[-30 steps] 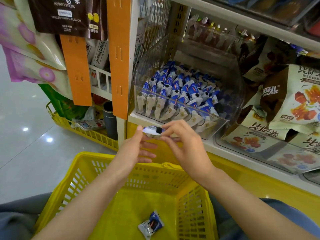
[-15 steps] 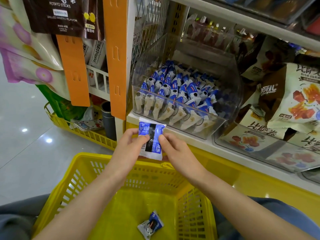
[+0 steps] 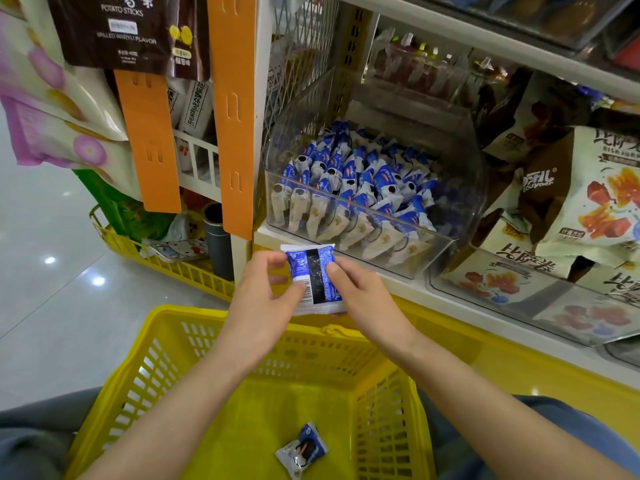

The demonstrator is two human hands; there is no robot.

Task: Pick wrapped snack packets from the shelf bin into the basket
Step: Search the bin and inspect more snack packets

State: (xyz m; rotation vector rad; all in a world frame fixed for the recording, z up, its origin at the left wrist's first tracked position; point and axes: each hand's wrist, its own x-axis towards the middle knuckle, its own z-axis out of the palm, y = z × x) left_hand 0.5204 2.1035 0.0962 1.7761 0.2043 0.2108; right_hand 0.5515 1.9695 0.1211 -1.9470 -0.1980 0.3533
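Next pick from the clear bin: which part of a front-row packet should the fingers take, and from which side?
Pinch the top end of a front-row packet, coming down from above over the clear bin's front wall. The packets stand on end in tight rows, so only their tops are free, and the bin is open on top.

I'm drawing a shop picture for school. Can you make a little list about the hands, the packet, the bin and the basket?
held packet: blue and white, barcode showing, in front of the shelf bin
left hand: pinches its left side
right hand: pinches its right side
shelf bin: clear, holds many blue packets
basket: yellow, one loose packet lies inside
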